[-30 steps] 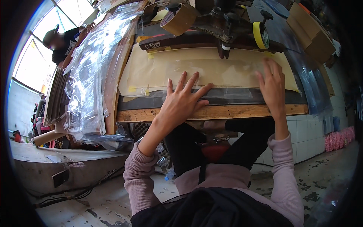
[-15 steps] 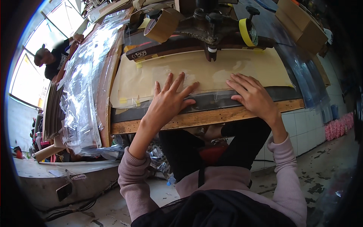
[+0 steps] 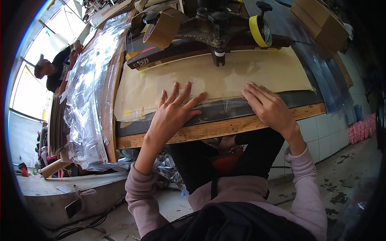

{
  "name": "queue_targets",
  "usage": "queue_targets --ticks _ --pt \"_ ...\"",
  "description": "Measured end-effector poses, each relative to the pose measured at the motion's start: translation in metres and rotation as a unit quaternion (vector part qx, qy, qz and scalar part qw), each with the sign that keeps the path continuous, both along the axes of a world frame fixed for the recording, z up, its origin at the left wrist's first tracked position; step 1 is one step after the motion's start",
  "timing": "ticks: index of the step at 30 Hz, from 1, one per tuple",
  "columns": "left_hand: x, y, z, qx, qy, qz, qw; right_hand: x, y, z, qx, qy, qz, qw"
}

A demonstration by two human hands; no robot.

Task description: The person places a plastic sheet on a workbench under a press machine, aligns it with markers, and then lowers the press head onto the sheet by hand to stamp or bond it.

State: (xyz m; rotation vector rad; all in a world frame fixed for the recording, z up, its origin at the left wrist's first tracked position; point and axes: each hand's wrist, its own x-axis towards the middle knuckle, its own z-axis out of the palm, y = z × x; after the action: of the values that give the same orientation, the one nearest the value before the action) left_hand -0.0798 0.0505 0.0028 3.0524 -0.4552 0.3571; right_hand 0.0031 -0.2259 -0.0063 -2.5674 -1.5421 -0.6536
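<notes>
Both hands — left hand [image 3: 173,114], right hand [image 3: 267,105] — press flat, fingers spread, grasping nothing, on the film [image 3: 217,86] at the desk's [image 3: 209,130] near edge. Smoothing looks underway — next calls for even outward strokes.

A cluttered workshop, rough wooden-edged workbench [image 3: 225,127] with a dark metal press-like machine [image 3: 217,28], rolls of brown packing tape [image 3: 163,30] and yellow tape [image 3: 259,30], heaps of clear plastic sheeting [image 3: 86,100], stained concrete floor [image 3: 341,176], white tiled wall [image 3: 321,136], another worker [image 3: 56,70] by the bright window.

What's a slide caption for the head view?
Both hands, left hand and right hand, pressed flat on clear film over tan sheet.
</notes>
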Motion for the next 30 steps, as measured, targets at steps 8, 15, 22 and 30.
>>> queue_targets --ticks 8,15,22,30 --pt "0.0 0.0 0.015 0.031 -0.01 -0.012 0.999 0.011 -0.003 0.0 -0.005 -0.015 0.005 1.0" --pt "0.0 0.006 0.016 0.03 0.023 -0.013 0.999 0.014 0.002 0.007 0.002 -0.024 0.0 1.0" --pt "0.003 0.011 0.014 0.021 0.026 -0.025 0.999 0.009 0.007 0.007 -0.015 -0.043 -0.05 0.998" --pt "0.01 0.014 0.012 0.033 0.005 -0.029 0.999 0.02 0.012 0.003 -0.024 -0.107 -0.037 0.993"
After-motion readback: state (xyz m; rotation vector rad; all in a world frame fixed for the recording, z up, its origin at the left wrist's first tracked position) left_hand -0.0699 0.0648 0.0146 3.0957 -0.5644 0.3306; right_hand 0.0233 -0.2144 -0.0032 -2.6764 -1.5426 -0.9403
